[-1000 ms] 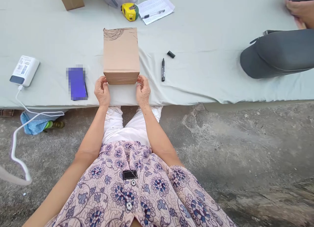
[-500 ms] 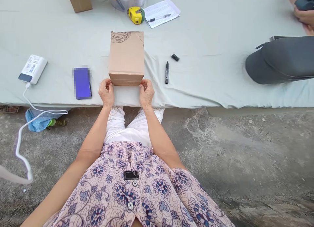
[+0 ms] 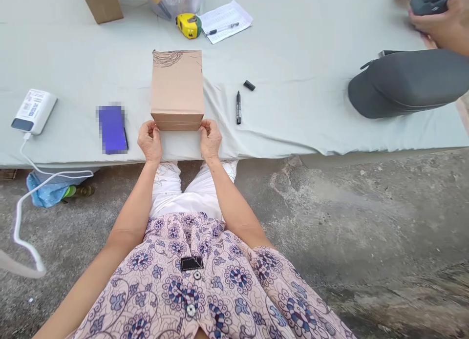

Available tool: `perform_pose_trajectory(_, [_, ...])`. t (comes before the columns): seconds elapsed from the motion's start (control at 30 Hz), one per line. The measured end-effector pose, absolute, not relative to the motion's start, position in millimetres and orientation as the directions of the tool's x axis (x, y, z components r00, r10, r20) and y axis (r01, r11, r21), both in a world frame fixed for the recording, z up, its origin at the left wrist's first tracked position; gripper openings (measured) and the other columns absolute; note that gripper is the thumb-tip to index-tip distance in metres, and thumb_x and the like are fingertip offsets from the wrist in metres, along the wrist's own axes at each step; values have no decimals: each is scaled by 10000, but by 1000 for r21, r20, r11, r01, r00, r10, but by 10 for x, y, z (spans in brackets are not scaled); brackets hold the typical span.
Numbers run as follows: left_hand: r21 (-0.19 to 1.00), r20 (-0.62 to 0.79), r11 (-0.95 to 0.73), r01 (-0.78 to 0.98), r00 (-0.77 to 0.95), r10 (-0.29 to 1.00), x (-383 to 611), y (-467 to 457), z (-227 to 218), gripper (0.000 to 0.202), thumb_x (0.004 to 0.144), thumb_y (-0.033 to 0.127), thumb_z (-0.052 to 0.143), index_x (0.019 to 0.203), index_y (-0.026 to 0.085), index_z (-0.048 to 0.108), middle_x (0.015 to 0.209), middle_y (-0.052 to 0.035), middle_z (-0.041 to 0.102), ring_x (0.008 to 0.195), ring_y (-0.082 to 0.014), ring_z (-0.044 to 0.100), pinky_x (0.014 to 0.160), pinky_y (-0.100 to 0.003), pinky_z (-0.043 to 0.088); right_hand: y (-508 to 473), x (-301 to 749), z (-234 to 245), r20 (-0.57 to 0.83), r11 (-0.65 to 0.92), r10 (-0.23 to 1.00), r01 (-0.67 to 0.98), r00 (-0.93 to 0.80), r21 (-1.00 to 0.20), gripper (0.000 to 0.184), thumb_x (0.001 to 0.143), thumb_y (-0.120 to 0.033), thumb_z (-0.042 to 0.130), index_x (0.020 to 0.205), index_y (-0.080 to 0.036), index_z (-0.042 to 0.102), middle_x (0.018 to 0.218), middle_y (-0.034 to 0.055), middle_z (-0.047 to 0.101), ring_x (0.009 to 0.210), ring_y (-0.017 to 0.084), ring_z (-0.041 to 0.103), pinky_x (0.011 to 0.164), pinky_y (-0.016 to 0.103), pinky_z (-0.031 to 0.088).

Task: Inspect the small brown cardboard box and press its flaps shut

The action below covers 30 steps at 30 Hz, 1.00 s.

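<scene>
A closed cardboard box [image 3: 177, 87] with dark scribbles on its top stands on the cloth-covered table [image 3: 293, 129]. My left hand [image 3: 149, 142] pinches its near left corner, and my right hand [image 3: 210, 139] pinches its near right corner. A black marker [image 3: 238, 107] lies to the right of the box, with its black cap [image 3: 249, 85] a little farther away. To the left lies a phone [image 3: 112, 129], its surface blurred out.
A white power bank [image 3: 34, 112] with a white cable [image 3: 22, 222] sits at the table's left. Farther back are a yellow tape measure [image 3: 188, 26], a paper with a pen [image 3: 225, 21] and another box [image 3: 100, 2]. A co-worker's hand [image 3: 439, 24] holds a dark object above a dark cap [image 3: 406, 83].
The whole scene has shifted slightly in view as my head moved. My hands stay on the box corners. The co-worker's hands now show more at the top right.
</scene>
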State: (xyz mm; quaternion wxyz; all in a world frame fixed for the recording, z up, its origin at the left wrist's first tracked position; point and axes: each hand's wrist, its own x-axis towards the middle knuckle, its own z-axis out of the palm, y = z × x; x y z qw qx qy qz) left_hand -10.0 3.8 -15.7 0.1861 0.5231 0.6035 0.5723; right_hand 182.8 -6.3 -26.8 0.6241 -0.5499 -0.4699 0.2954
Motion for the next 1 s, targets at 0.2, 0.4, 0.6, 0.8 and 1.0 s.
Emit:
perform_pose_trajectory(0.2, [860, 407, -184, 475, -422, 810, -84, 19, -179, 128, 921, 253, 561, 975, 180, 651, 943, -49, 649, 831, -151, 640, 846, -300, 546, -86, 1824, -287, 273, 225, 880, 165, 388, -960, 132, 865, -182, 561, 955, -225, 648, 926, 11, 691, 912, 165, 654, 1021, 399, 537])
perform_pose_trajectory(0.4, [878, 385, -187, 440, -420, 822, -74, 13, -200, 143, 942, 257, 554, 1019, 171, 638, 953, -48, 667, 851, -143, 651, 836, -287, 546, -108, 1827, -272, 278, 232, 880, 162, 386, -959, 122, 872, -187, 567, 953, -223, 652, 929, 13, 684, 902, 167, 646, 1015, 390, 532])
perform_pose_trajectory(0.6, [866, 391, -162, 473, -438, 810, -75, 14, -189, 142, 930, 188, 506, 1014, 167, 618, 957, -54, 670, 838, -136, 653, 821, -271, 543, -123, 1812, -239, 297, 231, 883, 215, 362, -949, 132, 896, -200, 533, 982, -214, 632, 948, 18, 695, 892, 159, 660, 945, 348, 549])
perform_pose_trajectory(0.8, [875, 367, -145, 461, -437, 821, -81, 31, -178, 150, 912, 163, 506, 1014, 169, 615, 939, -50, 682, 825, -142, 661, 820, -276, 548, -113, 1805, -248, 321, 235, 884, 270, 340, -934, 144, 920, -258, 510, 1003, -211, 620, 978, 34, 703, 912, 161, 662, 927, 332, 554])
perform_pose_trajectory(1.0, [850, 394, -157, 503, -410, 822, -79, 11, -157, 194, 898, 136, 493, 1022, 169, 638, 955, -44, 702, 847, -136, 677, 846, -271, 553, -108, 1800, -257, 295, 189, 892, 310, 342, -932, 125, 917, -222, 520, 997, -208, 616, 976, 28, 708, 905, 154, 667, 906, 327, 571])
